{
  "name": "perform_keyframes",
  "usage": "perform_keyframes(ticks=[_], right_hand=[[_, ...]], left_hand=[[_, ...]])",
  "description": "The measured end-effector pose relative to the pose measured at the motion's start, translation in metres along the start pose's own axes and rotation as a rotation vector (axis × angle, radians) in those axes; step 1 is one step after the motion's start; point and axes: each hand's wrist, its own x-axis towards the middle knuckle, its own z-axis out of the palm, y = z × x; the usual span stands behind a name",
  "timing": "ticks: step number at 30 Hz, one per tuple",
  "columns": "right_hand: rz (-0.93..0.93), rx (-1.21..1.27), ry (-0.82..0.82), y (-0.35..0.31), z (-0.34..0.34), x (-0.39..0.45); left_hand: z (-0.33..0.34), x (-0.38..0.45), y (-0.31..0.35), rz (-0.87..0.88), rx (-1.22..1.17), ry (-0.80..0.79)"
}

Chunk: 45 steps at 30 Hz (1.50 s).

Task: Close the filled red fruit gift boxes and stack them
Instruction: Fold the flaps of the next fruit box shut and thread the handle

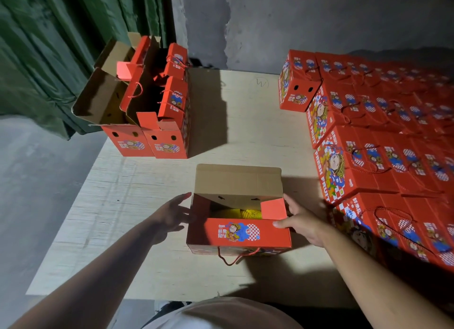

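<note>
A red fruit gift box [239, 233] stands near the front of the wooden board, partly shut. Its near flap lies folded over the top, its far brown flap [237, 179] stands upright, and a small red side flap [274, 208] tilts inward. Yellow fruit netting [242, 214] shows inside. My left hand [172, 217] reaches the box's left side with straight fingers. My right hand [303, 222] is at the right side, thumb pressing on the near flap's corner. A red cord handle [235, 257] hangs off the front.
Several open red boxes [157, 122] with raised flaps stand at the back left of the board [147, 193]. A large stack of closed red boxes [380, 144] fills the right side. A green curtain [49, 46] hangs at the left; a grey wall is behind.
</note>
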Motion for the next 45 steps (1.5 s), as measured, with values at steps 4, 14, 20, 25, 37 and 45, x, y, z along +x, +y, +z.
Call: perform_keyframes(ticks=[4,14,20,25,37,45], right_hand=[[-0.029,-0.010,0.014,0.005,-0.002,0.000],[-0.185,0.039,0.103,0.012,0.007,-0.011],[-0.223,0.131,0.090,0.013,0.011,-0.025],[-0.280,0.112,0.095,0.025,0.013,-0.027],[-0.419,-0.481,0.293,0.041,0.014,-0.026],[-0.523,-0.842,0.285,0.003,0.032,-0.012]], left_hand=[[0.005,-0.001,0.007,0.098,0.056,-0.024],[0.014,-0.010,0.000,0.374,0.286,0.112],[0.018,-0.021,-0.011,0.510,0.463,0.162],[0.024,-0.024,-0.021,0.564,0.559,0.190],[0.031,-0.034,-0.026,0.613,0.853,0.201],[0.040,-0.008,0.009,0.503,1.077,0.167]])
